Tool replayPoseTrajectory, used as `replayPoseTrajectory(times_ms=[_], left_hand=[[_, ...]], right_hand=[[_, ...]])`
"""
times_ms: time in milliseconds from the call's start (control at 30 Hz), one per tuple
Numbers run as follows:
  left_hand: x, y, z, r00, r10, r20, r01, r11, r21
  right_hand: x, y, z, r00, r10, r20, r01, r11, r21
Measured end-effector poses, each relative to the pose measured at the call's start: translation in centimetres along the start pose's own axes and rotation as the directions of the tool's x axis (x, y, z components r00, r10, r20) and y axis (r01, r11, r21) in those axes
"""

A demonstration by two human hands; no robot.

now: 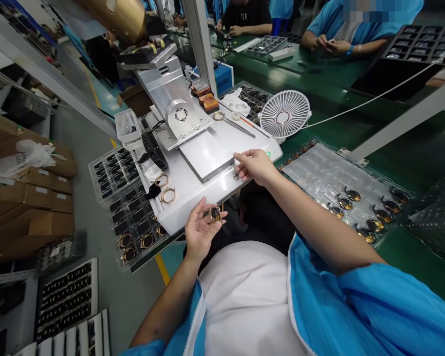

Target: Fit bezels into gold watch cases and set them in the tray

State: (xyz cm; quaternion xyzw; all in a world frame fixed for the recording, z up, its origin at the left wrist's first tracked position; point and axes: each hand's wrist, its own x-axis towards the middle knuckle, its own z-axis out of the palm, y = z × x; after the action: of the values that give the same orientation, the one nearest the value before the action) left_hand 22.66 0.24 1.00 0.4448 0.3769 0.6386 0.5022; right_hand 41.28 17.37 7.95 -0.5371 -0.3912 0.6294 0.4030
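My left hand [202,230] holds a round watch case [215,213] with a gold rim and a dark face, pinched between thumb and fingers in front of the machine. My right hand [255,165] is at the front right corner of a flat metal plate [207,153]. Its thumb and fingers are drawn together there; whatever may be between them is hidden. The plate lies on the white machine base [185,210], under a tilted metal fixture [183,116]. Two gold watch rings [168,196] rest on the base, left of the plate.
Left of the machine are clear trays [133,210] with dark and gold watch parts. A tray [319,173] with several watch pieces lies to the right. Behind it stands a white fan [285,114]. Tweezers [237,126] lie on the base. Co-workers sit across the green table [282,74].
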Motion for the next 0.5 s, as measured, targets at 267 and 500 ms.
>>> replayPoseTrajectory(times_ms=[267,500], left_hand=[[-0.2,-0.7,0.2,0.972,0.225,0.064,-0.234,0.919,0.316],[-0.1,-0.9,0.5,0.949,0.3,0.097,-0.308,0.82,0.483]], right_hand=[[-0.8,0.2,0.2,0.982,-0.188,-0.022,0.187,0.981,-0.046],[-7.3,2.4,-0.5,0.851,-0.016,0.525,0.157,0.962,-0.225]])
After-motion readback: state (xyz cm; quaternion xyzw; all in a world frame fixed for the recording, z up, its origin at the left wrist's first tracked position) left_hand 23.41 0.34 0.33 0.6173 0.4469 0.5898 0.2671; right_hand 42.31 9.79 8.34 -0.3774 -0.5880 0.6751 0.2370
